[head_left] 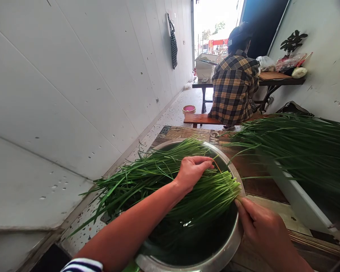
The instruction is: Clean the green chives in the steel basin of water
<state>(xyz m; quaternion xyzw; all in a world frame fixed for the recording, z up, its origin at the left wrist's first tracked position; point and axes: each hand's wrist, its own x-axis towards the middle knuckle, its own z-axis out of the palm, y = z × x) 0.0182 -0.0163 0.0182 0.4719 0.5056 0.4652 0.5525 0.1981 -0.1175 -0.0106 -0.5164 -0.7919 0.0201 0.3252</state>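
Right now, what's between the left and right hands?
Head view: the pale stalk ends of the green bundle lie between left hand and right hand, plus a thin orange strand running from the left hand.

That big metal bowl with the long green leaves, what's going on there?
Someone is handling a bundle of long green leaves at the metal bowl. The left hand pinches a thin orange strand by the bundle; the right hand touches the bundle's pale ends. More leaves lie in the white container on the right. Another person sits on a bench, back turned.
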